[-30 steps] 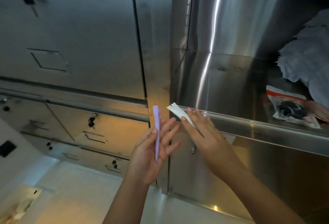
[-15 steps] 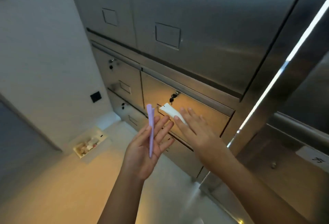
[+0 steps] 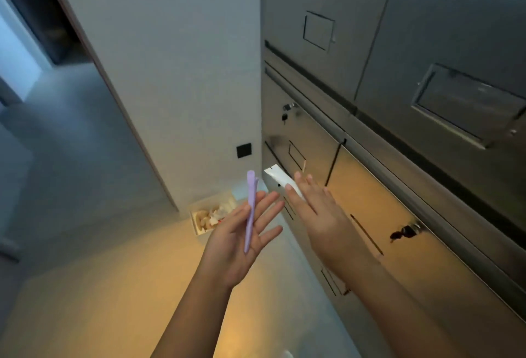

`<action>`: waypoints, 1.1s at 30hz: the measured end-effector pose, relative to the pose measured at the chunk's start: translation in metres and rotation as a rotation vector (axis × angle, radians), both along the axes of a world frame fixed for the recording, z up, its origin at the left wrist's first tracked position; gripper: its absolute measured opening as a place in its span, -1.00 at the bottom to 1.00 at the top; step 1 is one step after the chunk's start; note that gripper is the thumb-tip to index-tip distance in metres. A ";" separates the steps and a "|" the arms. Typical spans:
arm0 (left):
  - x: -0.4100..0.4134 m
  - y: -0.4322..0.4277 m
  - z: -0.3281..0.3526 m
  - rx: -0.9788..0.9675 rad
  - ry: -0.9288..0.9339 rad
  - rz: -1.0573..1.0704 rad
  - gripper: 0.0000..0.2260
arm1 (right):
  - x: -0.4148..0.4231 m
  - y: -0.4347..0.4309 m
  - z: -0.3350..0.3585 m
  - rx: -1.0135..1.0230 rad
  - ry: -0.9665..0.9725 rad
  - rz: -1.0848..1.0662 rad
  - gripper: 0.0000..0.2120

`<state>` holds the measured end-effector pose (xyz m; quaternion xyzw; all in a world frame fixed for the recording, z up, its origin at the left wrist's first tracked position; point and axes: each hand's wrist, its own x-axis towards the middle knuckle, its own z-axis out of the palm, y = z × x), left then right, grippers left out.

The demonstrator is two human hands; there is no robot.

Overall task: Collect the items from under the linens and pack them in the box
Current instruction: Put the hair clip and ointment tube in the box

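Head view shows slim lilac clip [image 3: 250,201], crimped white tube [image 3: 278,179].

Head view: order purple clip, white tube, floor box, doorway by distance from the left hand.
1. purple clip, in the left hand
2. white tube, right hand, just right
3. box, on the floor beyond
4. doorway, far upper left

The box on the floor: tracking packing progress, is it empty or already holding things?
Not empty: the open pale rectangular box on the floor holds a jumble of small pale items, too blurred to identify.
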<state>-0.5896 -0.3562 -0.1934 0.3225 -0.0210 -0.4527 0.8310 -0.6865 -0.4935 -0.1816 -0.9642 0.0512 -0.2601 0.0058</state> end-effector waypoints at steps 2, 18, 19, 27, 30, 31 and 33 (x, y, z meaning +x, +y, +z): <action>0.023 -0.005 -0.003 0.006 0.013 0.061 -0.63 | 0.031 -0.011 -0.002 0.024 0.016 0.038 -0.36; 0.213 0.014 -0.032 -0.035 0.177 0.253 -0.64 | 0.247 -0.003 -0.037 0.042 -0.022 0.254 -0.57; 0.232 0.016 -0.032 -0.037 0.176 0.247 -0.64 | 0.266 -0.001 -0.037 0.037 -0.031 0.259 -0.55; 0.378 0.035 -0.025 -0.046 0.164 0.193 -0.61 | 0.399 0.017 -0.033 0.032 -0.050 0.191 -0.46; 0.414 0.034 -0.031 -0.046 0.165 0.185 -0.61 | 0.431 0.014 -0.036 0.029 -0.019 0.148 -0.45; 0.423 0.033 -0.035 -0.044 0.174 0.183 -0.61 | 0.440 0.012 -0.039 0.027 -0.026 0.138 -0.41; 0.434 0.029 -0.045 -0.049 0.209 0.182 -0.61 | 0.455 0.009 -0.046 0.019 -0.032 0.142 -0.43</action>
